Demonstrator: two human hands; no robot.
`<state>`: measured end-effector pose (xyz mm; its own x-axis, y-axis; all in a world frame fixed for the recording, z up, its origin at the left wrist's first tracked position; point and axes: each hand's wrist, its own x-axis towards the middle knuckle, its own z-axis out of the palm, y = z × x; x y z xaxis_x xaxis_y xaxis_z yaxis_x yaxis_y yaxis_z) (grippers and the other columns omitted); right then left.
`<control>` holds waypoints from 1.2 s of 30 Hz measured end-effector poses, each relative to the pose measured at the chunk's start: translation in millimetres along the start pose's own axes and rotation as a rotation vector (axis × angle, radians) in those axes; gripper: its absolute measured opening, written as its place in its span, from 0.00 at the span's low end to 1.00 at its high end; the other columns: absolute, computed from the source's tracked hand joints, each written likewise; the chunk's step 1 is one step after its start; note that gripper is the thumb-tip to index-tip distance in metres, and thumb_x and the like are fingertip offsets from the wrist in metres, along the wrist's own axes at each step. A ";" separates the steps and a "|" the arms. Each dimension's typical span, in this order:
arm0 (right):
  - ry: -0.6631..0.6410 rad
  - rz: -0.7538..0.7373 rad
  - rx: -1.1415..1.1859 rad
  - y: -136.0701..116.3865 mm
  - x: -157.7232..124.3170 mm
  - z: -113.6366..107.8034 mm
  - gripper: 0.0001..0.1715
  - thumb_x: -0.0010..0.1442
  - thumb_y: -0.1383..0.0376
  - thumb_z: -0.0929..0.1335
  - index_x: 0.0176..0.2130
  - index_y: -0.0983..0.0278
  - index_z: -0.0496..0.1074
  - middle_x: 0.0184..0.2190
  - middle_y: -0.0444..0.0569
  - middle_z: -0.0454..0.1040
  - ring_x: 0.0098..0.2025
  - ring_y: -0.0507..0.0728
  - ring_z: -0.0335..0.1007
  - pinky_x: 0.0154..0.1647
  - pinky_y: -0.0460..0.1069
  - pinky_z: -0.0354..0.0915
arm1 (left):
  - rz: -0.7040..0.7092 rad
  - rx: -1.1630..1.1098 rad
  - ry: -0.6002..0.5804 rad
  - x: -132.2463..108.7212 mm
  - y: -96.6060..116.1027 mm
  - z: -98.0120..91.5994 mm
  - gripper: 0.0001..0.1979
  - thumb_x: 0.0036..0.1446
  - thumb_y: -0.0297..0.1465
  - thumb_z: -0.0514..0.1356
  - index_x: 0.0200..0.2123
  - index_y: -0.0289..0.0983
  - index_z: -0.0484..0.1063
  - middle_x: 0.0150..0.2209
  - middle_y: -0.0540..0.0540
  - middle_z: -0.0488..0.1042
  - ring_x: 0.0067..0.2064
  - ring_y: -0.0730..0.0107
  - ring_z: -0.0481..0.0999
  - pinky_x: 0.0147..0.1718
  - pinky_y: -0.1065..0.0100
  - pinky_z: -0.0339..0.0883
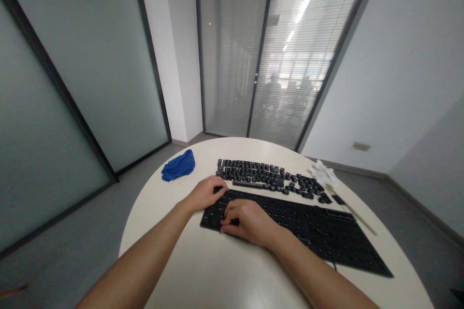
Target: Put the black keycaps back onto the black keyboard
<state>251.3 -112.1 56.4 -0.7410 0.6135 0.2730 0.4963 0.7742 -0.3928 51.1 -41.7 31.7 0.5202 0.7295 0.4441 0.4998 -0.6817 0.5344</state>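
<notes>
A black keyboard with its keycaps removed lies at a slant on the round white table. At its far left corner rests my left hand, thumb and fingers curled together around the edge. My right hand is over the keyboard's left part, its fingers bent and pressed together near the front edge. Whatever its fingertips hold, if anything, is hidden. Beyond the keyboard, loose black keycaps lie in rows, with a long spacebar keycap at the near side.
A crumpled blue cloth lies at the table's left. White tissue and a thin light stick are at the right, beside a small black piece. The table's rim curves around; glass partitions stand behind.
</notes>
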 end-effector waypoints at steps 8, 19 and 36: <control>0.193 0.160 -0.260 23.1 -6.1 -24.7 0.10 0.65 0.61 0.68 0.35 0.61 0.78 0.34 0.47 0.78 0.38 0.56 0.72 0.42 0.50 0.63 | 0.011 0.002 0.003 0.1 0.7 -0.9 0.10 0.64 0.33 0.56 0.35 0.40 0.77 0.37 0.47 0.78 0.42 0.63 0.74 0.47 0.64 0.66; 0.248 0.450 -0.406 90.3 -29.5 -40.3 0.09 0.61 0.65 0.69 0.42 0.58 0.80 0.42 0.48 0.80 0.47 0.61 0.68 0.48 0.53 0.62 | 0.049 0.026 -0.020 3.2 11.5 2.3 0.10 0.65 0.32 0.56 0.44 0.41 0.77 0.53 0.45 0.75 0.53 0.61 0.73 0.55 0.58 0.64; 0.187 0.481 -0.266 77.6 -25.8 -54.2 0.15 0.62 0.69 0.67 0.46 0.62 0.79 0.46 0.52 0.80 0.49 0.63 0.73 0.53 0.55 0.64 | -0.092 -0.070 0.063 1.9 4.5 5.7 0.11 0.63 0.32 0.56 0.48 0.41 0.73 0.45 0.45 0.77 0.42 0.63 0.76 0.46 0.62 0.70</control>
<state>333.5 -59.4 66.5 -0.3231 0.9044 0.2788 0.8721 0.3989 -0.2834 58.3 -43.7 30.8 0.4289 0.7921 0.4343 0.4922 -0.6080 0.6230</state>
